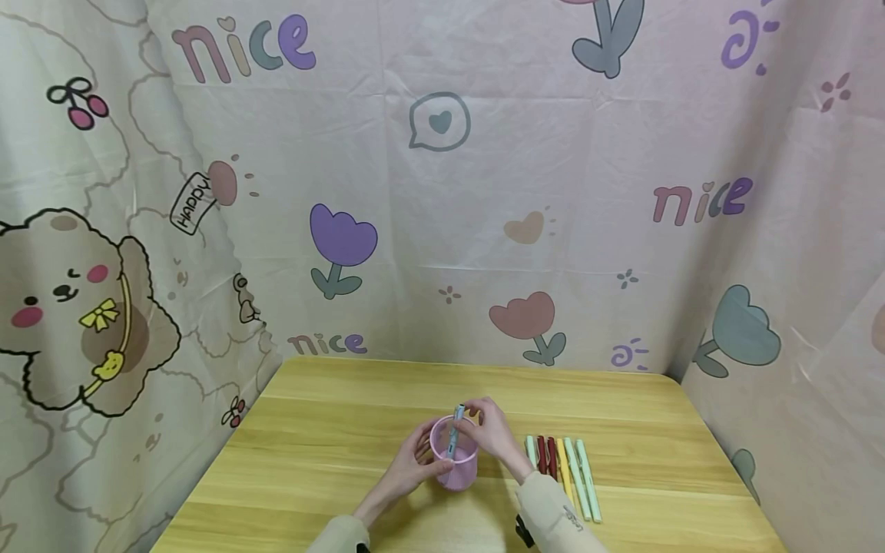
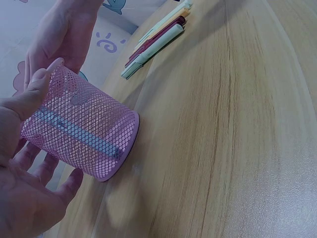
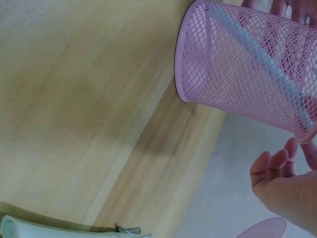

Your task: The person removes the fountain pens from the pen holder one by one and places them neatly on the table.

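Note:
A pink mesh pen holder (image 1: 458,472) stands on the wooden table, cradled by my left hand (image 1: 409,465), thumb at the rim and fingers round the far side. Inside it leans a light blue pen (image 1: 454,436), seen through the mesh in the left wrist view with its lower end close to the base. My right hand (image 1: 489,432) is over the holder's right rim and pinches the top of this pen. In the right wrist view the other right fingers (image 3: 277,163) curl outside the rim, and mesh partly covers the pinching ones.
Right of the holder lies a row of several pens on the table (image 1: 332,415): light green pens (image 1: 588,480), dark red pens (image 1: 552,457) and a yellow pen (image 1: 563,468). My right forearm passes over their near ends. A printed curtain (image 1: 442,192) hangs behind the table.

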Demonstrator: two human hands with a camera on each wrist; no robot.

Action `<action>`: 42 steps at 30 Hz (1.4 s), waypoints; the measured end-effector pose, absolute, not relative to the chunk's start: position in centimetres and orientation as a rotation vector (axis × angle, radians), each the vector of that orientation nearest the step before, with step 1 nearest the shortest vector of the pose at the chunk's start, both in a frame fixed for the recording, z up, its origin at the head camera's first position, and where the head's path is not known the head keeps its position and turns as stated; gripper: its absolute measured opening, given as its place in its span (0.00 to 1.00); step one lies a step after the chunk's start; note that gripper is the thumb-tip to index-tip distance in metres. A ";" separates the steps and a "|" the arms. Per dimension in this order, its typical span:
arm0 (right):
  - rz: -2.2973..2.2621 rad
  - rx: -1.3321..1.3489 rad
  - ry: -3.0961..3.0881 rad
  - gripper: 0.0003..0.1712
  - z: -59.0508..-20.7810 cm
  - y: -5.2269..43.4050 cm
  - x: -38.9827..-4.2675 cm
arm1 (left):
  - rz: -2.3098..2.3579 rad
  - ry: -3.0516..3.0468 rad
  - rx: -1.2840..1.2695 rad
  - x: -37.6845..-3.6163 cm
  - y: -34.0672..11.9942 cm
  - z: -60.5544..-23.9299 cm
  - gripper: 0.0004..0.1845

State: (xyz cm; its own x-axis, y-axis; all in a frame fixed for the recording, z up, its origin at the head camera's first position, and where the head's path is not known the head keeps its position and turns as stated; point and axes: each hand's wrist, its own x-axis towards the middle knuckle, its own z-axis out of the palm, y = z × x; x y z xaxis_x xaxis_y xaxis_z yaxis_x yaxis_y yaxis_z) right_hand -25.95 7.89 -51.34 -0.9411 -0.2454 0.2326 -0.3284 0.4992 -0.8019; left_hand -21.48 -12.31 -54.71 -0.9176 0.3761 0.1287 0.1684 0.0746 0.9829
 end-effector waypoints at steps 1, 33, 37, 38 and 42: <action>1.447 0.504 -2.643 0.22 -51.4 7.9 -26.0 | 1.957 2.180 0.560 -21.5 -12.3 -54.7 0.45; 1.573 0.519 -2.528 0.11 -50.7 9.2 -24.6 | 1.942 2.203 0.552 -21.2 -12.2 -54.3 0.45; 1.632 0.483 -2.486 0.09 -50.5 9.5 -24.2 | 1.944 2.205 0.546 -21.3 -12.2 -54.4 0.46; 1.647 0.473 -2.472 0.09 -50.5 9.6 -24.2 | 1.947 2.203 0.545 -21.3 -12.2 -54.4 0.46; 1.718 0.425 -2.412 0.08 -50.3 9.8 -24.0 | 1.967 2.190 0.536 -21.4 -12.2 -54.6 0.45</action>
